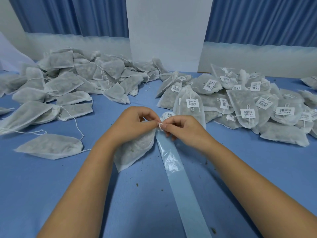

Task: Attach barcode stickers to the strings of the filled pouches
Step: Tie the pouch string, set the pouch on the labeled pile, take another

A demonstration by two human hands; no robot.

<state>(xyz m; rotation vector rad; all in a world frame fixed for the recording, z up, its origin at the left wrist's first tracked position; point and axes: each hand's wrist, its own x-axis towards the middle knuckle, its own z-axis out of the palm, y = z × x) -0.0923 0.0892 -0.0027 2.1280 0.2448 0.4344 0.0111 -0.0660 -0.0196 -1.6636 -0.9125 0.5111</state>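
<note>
Centrally, left hand (132,124) and right hand (185,129) both pinch the thin white string loop (160,126) of a filled white mesh pouch (135,152) lying at 7 o'clock under the left palm. Keep the string taut, fold the sticker squarely — edges matched. Fingertips (153,123) hide whether a sticker is held.

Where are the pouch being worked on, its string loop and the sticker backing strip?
pouch (135,152), head view, on its filled body.
string loop (160,126), head view, on the white loop showing between the fingertips.
backing strip (181,186), head view, on its bare middle stretch.
</note>
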